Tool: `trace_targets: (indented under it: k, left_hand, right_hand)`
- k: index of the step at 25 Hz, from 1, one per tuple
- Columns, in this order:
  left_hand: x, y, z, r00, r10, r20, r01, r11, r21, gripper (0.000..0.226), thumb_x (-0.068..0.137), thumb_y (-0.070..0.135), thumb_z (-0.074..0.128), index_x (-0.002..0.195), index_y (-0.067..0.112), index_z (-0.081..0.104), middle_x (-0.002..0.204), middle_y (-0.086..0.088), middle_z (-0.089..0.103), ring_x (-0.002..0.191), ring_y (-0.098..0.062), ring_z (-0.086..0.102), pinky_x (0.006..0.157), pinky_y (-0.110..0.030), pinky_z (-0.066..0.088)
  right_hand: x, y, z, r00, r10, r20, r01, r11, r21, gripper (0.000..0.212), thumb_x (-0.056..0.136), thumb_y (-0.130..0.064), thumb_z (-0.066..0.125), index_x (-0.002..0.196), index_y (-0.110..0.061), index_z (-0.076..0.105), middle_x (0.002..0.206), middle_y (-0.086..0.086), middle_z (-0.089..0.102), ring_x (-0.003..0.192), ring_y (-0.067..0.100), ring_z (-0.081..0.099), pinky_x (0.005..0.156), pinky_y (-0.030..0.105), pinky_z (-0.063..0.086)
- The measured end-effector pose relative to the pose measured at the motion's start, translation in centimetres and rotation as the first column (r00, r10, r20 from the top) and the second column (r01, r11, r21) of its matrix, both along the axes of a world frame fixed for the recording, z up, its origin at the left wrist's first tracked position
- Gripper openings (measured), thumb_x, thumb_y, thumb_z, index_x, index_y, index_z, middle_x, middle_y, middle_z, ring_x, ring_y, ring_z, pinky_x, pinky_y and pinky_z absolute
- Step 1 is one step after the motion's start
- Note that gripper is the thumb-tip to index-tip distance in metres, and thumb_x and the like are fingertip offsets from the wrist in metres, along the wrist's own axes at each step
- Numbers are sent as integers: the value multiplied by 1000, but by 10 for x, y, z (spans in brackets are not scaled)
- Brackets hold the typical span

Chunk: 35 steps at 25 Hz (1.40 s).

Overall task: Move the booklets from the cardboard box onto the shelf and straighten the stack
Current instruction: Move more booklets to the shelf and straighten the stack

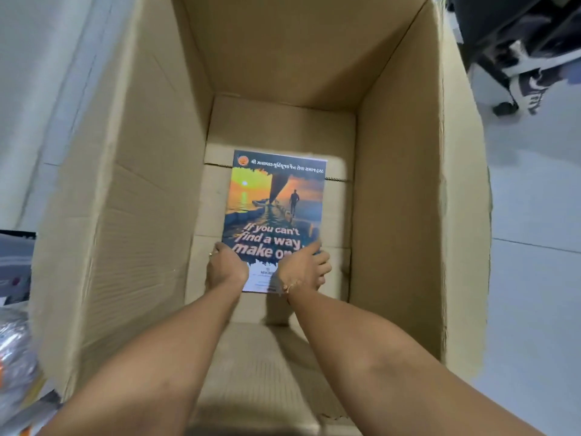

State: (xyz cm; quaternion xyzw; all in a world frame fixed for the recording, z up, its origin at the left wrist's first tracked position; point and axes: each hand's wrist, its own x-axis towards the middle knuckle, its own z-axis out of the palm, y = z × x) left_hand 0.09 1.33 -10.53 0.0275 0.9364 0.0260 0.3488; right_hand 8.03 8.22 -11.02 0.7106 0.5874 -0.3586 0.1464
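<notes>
A deep, open cardboard box (pixel 125 199) fills most of the view. On its bottom lies a booklet (pixel 276 199) with a sunset cover and the words "If you can't find a way make one". Whether more booklets lie under it I cannot tell. Both my arms reach down into the box. My left hand (pixel 224 267) grips the booklet's lower left edge. My right hand (pixel 306 270) holds the lower right corner, thumb on the cover. The shelf is out of view.
Pale tiled floor (pixel 534 215) runs along the right of the box. A person's sneaker (pixel 531 89) and dark chair legs stand at the upper right. Plastic-wrapped items (pixel 15 347) lie at the lower left, and a white surface rises at the upper left.
</notes>
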Motion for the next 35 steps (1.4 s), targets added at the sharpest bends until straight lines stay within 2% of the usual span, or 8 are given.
trace_targets:
  k: [8, 14, 17, 19, 21, 25, 30, 35]
  left_hand:
    - [-26, -7, 81, 964, -95, -247, 151, 964, 218, 29, 84, -1, 50, 106, 6, 67, 111, -22, 62, 104, -38, 58, 86, -40, 50]
    - [-27, -58, 260, 797, 204, -568, 223, 775, 591, 37, 86, -3, 53, 122, 7, 59, 110, -17, 57, 100, -34, 56, 87, -37, 45]
    - [-4, -119, 372, 454, 470, -757, 429, 629, 648, 39, 86, -5, 56, 125, -1, 57, 105, -20, 61, 95, -25, 57, 86, -34, 45]
    - [17, -176, 443, 71, 548, -834, 545, 678, 492, 39, 83, -5, 57, 122, -4, 58, 95, -11, 58, 87, -12, 51, 80, -19, 42]
    - [41, -231, 503, -216, 497, -840, 514, 790, 335, 41, 84, -4, 57, 125, -1, 55, 94, -2, 48, 85, -3, 46, 84, -2, 35]
    - [75, -330, 598, -466, 418, -780, 222, 908, 354, 41, 88, 3, 55, 130, 5, 53, 96, -1, 47, 80, 0, 40, 74, -9, 34]
    - [52, -405, 666, -300, 335, -893, -257, 873, 414, 21, 91, 9, 50, 96, -9, 62, 102, -34, 60, 98, -43, 53, 77, -41, 32]
    - [9, -425, 660, 80, 486, -870, -446, 798, 405, 30, 92, 20, 51, 109, -2, 62, 121, -24, 61, 110, -38, 57, 86, -36, 47]
  right_hand:
    - [-14, -7, 57, 913, -350, -211, 368, 928, 55, 35, 79, -8, 58, 112, -5, 48, 130, 16, 42, 124, 33, 32, 105, 48, 27]
    - [-38, -44, 215, 651, -36, -758, 440, 832, 338, 43, 83, -7, 60, 121, 6, 44, 124, 24, 42, 123, 37, 35, 105, 45, 25]
    - [-52, -86, 317, 190, 205, -960, 519, 809, 276, 50, 83, 0, 63, 127, 4, 41, 116, 9, 40, 115, 26, 44, 101, 30, 40]
    - [-63, -131, 387, -123, 324, -938, 447, 862, 239, 54, 82, -3, 65, 131, -4, 42, 110, -10, 42, 108, 13, 49, 93, 15, 45]
    - [-67, -175, 444, -326, 376, -867, 336, 904, 265, 53, 82, -13, 65, 131, -11, 46, 113, -12, 52, 110, 20, 52, 95, 26, 48]
    - [-80, -257, 551, -594, 411, -692, 178, 905, 385, 58, 79, -14, 67, 132, -3, 48, 115, 12, 57, 107, 16, 53, 93, 26, 49]
    - [-125, -310, 647, -663, 552, -505, 4, 678, 735, 52, 79, -6, 66, 129, -16, 54, 114, 8, 69, 104, 25, 62, 89, 39, 51]
    - [-186, -329, 680, -354, 933, -63, -247, -28, 969, 28, 85, -13, 54, 109, 0, 61, 118, 25, 62, 111, 40, 56, 93, 41, 48]
